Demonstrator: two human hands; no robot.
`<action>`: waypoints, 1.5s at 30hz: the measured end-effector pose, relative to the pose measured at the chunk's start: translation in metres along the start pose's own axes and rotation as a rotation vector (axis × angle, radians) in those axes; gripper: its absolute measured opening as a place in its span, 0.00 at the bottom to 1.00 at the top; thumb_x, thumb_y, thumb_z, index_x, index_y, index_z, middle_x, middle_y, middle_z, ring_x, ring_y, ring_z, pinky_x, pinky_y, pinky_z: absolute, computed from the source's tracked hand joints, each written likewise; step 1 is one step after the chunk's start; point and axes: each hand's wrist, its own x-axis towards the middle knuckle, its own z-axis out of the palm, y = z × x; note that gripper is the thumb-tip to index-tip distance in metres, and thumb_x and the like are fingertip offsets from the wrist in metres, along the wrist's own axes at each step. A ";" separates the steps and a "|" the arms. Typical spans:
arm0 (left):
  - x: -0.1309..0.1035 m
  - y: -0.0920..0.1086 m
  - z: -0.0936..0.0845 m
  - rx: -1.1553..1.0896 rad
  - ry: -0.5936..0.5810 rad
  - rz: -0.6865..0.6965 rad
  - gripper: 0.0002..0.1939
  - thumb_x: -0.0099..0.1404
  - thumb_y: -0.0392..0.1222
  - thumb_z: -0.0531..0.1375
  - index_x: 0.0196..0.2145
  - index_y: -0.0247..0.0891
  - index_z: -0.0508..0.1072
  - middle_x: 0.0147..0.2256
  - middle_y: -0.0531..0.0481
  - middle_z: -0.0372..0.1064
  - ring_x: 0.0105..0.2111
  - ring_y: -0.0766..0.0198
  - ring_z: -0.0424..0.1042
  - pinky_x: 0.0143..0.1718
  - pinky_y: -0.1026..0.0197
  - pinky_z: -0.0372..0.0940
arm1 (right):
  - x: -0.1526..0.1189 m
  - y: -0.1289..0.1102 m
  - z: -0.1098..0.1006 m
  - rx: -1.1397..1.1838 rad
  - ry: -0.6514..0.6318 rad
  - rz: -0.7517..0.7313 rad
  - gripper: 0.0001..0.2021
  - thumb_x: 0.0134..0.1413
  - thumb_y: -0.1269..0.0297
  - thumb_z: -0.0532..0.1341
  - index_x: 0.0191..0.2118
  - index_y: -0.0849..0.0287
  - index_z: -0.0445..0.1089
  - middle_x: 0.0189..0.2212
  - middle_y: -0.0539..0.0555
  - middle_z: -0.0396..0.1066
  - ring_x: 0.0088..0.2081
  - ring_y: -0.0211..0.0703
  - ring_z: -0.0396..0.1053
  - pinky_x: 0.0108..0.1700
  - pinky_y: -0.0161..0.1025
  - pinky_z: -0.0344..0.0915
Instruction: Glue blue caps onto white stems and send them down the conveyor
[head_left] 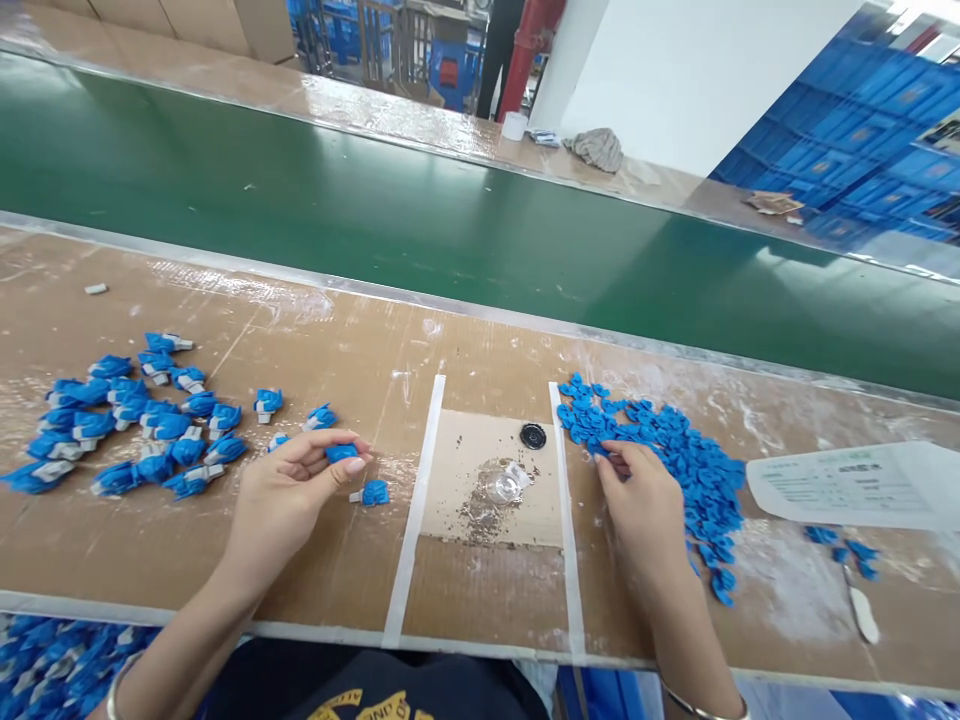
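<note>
My left hand [289,490] pinches a small blue plastic part [341,453] between thumb and fingers, just above the brown worktable [360,370]. A similar blue-and-white part [373,493] lies right beside it. My right hand [637,500] rests fingers-down on the near edge of a pile of small blue caps [675,450], fingertips curled among them; whether it holds one is hidden. A heap of assembled blue-and-white parts [135,420] lies to the left of my left hand.
Between my hands, two white tape strips frame a patch with a black round piece [532,435] and a clear disc in debris [501,488]. A green conveyor belt [375,210] runs behind the table. A printed paper sheet [855,485] lies at right.
</note>
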 end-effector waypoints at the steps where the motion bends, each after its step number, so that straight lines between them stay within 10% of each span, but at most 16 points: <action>1: 0.002 0.000 -0.002 0.050 0.022 0.035 0.11 0.55 0.45 0.69 0.35 0.40 0.76 0.35 0.47 0.79 0.38 0.55 0.78 0.43 0.54 0.75 | 0.001 0.000 0.002 -0.020 -0.012 0.006 0.15 0.54 0.57 0.53 0.36 0.61 0.72 0.37 0.63 0.74 0.39 0.53 0.70 0.44 0.49 0.66; 13: 0.027 -0.023 -0.025 1.006 -0.045 0.688 0.13 0.69 0.36 0.52 0.37 0.40 0.77 0.48 0.41 0.72 0.54 0.47 0.67 0.58 0.41 0.62 | -0.013 0.007 -0.008 -0.077 -0.107 0.001 0.16 0.52 0.57 0.53 0.36 0.58 0.75 0.38 0.58 0.74 0.33 0.48 0.71 0.39 0.44 0.66; 20: 0.005 -0.012 -0.023 0.987 -0.235 0.837 0.10 0.68 0.36 0.56 0.46 0.38 0.74 0.49 0.40 0.70 0.51 0.49 0.68 0.54 0.46 0.63 | -0.045 0.008 -0.016 -0.047 -0.016 -0.049 0.20 0.59 0.49 0.52 0.36 0.58 0.75 0.39 0.60 0.76 0.41 0.53 0.74 0.46 0.49 0.69; 27: -0.001 -0.020 -0.020 0.945 -0.482 0.629 0.12 0.69 0.44 0.57 0.47 0.38 0.73 0.44 0.41 0.72 0.43 0.51 0.71 0.45 0.50 0.68 | -0.059 -0.001 -0.015 -0.106 0.025 -0.036 0.24 0.63 0.47 0.48 0.34 0.59 0.74 0.40 0.64 0.76 0.43 0.58 0.72 0.46 0.53 0.67; 34: -0.003 -0.023 -0.013 0.791 -0.368 0.512 0.11 0.69 0.45 0.56 0.45 0.40 0.73 0.42 0.43 0.74 0.42 0.53 0.73 0.46 0.52 0.68 | -0.060 -0.006 -0.013 -0.075 0.010 0.087 0.25 0.61 0.44 0.49 0.33 0.59 0.73 0.39 0.64 0.75 0.42 0.60 0.71 0.45 0.54 0.65; 40: -0.017 -0.017 -0.001 0.493 -0.259 0.201 0.12 0.64 0.47 0.61 0.43 0.41 0.75 0.37 0.48 0.76 0.33 0.59 0.74 0.37 0.58 0.70 | -0.074 -0.020 -0.004 0.193 0.013 0.167 0.26 0.60 0.47 0.56 0.55 0.62 0.66 0.44 0.63 0.75 0.42 0.53 0.74 0.46 0.51 0.70; 45: -0.026 -0.011 0.014 0.106 -0.322 -0.076 0.13 0.61 0.47 0.63 0.42 0.39 0.77 0.32 0.48 0.76 0.33 0.60 0.74 0.38 0.57 0.70 | -0.071 -0.069 -0.004 0.434 -0.093 -0.129 0.25 0.61 0.59 0.60 0.63 0.51 0.58 0.46 0.55 0.74 0.51 0.49 0.69 0.53 0.52 0.65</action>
